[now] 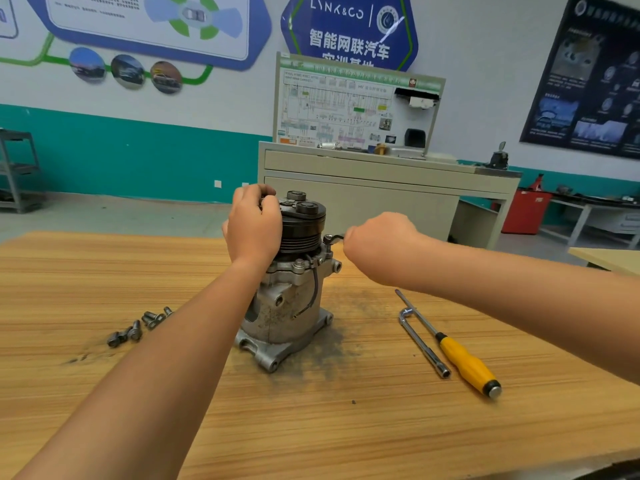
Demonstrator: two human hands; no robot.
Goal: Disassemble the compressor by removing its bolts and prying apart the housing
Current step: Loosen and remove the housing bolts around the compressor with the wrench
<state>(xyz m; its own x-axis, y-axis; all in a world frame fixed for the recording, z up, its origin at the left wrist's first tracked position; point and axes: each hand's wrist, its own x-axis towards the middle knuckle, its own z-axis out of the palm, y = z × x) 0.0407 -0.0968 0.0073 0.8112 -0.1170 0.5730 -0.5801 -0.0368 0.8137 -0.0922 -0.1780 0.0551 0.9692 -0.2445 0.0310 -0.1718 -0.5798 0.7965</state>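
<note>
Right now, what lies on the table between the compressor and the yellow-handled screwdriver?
In the head view, an L-shaped socket wrench lies between the compressor and the screwdriver, plus dark grime on the wood.

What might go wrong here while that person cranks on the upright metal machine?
The grey metal compressor stands on end, steadied only by the left hand gripping its black ribbed pulley; a hard pull might tip it. The small metal wrench in the right hand could slip under load. The loose silver bolts beside the left forearm may get swept away.
</note>
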